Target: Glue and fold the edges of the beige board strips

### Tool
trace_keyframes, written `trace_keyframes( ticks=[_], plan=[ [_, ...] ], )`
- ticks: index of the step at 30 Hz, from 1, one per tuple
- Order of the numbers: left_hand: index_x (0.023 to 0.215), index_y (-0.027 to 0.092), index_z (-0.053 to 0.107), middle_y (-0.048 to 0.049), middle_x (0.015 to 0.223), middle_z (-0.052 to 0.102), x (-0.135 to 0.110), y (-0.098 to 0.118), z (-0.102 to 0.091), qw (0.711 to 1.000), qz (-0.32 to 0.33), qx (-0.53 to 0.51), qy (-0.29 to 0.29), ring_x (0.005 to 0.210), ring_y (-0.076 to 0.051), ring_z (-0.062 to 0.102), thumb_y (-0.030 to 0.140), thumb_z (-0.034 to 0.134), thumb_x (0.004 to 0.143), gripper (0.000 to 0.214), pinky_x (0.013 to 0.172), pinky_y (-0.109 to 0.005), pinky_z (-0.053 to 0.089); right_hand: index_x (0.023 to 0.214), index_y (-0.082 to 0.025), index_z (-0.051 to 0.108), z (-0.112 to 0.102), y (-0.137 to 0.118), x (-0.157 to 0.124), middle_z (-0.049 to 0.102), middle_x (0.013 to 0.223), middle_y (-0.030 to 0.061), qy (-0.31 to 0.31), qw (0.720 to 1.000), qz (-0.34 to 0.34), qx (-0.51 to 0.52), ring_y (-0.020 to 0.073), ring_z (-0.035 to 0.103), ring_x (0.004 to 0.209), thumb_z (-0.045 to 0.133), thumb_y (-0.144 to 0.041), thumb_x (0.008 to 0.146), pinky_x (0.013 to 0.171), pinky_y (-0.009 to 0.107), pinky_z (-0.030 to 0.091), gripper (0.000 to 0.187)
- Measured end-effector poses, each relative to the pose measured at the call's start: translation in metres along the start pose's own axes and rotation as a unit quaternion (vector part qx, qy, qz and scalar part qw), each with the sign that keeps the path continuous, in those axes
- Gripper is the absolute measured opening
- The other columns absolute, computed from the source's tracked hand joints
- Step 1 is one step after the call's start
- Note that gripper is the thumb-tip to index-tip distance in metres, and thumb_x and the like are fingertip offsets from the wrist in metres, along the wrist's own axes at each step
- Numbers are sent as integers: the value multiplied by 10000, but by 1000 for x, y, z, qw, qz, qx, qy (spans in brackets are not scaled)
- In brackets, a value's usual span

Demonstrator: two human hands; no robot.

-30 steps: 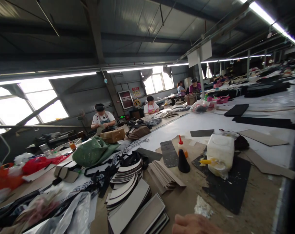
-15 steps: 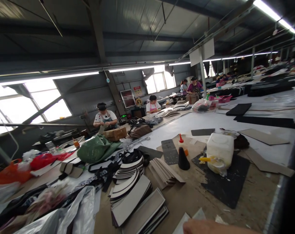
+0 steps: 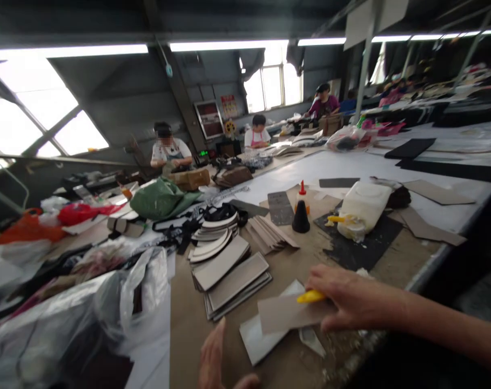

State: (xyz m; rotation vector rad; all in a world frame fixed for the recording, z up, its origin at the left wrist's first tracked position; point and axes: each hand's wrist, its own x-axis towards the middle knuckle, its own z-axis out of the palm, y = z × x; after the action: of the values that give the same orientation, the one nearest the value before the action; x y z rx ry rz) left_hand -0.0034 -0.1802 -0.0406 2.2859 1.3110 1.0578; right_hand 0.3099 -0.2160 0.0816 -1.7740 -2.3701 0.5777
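Observation:
My right hand (image 3: 342, 294) is closed around a yellow tool (image 3: 311, 296) whose far end I cannot make out. Under that hand and tool lies a grey rectangular board piece (image 3: 275, 314), partly hidden by the fingers. The board piece overlaps a pale sheet (image 3: 255, 340) on the brown work surface. My left hand (image 3: 213, 359) shows at the bottom edge, thumb and fingers apart, holding nothing, to the left of the sheet. Just beyond are stacked grey rectangular pieces (image 3: 239, 281) with dark edges.
A white plastic jug (image 3: 369, 202) lies on a dark board beside a black cone (image 3: 301, 219) and a red-tipped bottle (image 3: 302, 195). Fanned grey strips (image 3: 271, 233) lie left of them. Clear plastic bags (image 3: 143, 292) crowd the left. Two co-workers sit across the table.
The view has tilted down. My right hand has come further into view with the yellow tool and grey board piece. My left hand has appeared at the bottom.

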Motion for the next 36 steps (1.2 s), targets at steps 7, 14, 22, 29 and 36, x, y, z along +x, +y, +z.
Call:
trace_keyframes(
  ticks=[7, 14, 22, 29, 36],
  plan=[
    [1387, 216, 235, -137, 1327, 443, -13, -10, -3, 996, -41, -8, -77, 1235, -281, 426, 479, 674, 718, 842, 1012, -488, 383, 1099, -215, 603, 17, 45, 6, 551, 1077, 104, 10, 999, -1, -46, 285, 526, 998, 628, -532, 695, 896, 406, 416, 514],
    [1379, 185, 256, -134, 1282, 482, -6, 2, 3, 996, -10, -18, -84, 1196, -261, 439, 466, 691, 706, 850, 1013, -468, 372, 1124, -178, 584, 33, 40, 20, 544, 1048, 117, 19, 990, -76, -116, 265, 526, 969, 607, -436, 758, 853, 380, 435, 449],
    [1300, 146, 364, -115, 1176, 556, -1, 5, 19, 997, -12, -16, -74, 1086, -235, 489, 283, 678, 757, 643, 968, -436, 414, 1059, -167, 586, 45, 13, 54, 554, 993, 100, -32, 974, -153, -162, 247, 525, 925, 647, -368, 772, 776, 338, 440, 356],
    [1286, 162, 384, -112, 1177, 573, -3, 0, 21, 998, -11, -13, -64, 1084, -248, 505, 352, 697, 733, 663, 950, -444, 440, 1016, -169, 599, 53, 9, 78, 581, 980, 100, -71, 962, -186, -188, 242, 532, 882, 680, -329, 750, 730, 333, 445, 320],
    [1281, 163, 399, -123, 1149, 595, -3, 0, 20, 998, -5, -9, -64, 1059, -249, 526, 357, 687, 737, 645, 923, -445, 464, 1006, -156, 600, 57, 13, 85, 581, 963, 99, -69, 958, -204, -189, 242, 537, 866, 712, -290, 723, 708, 334, 459, 333]
  ],
)
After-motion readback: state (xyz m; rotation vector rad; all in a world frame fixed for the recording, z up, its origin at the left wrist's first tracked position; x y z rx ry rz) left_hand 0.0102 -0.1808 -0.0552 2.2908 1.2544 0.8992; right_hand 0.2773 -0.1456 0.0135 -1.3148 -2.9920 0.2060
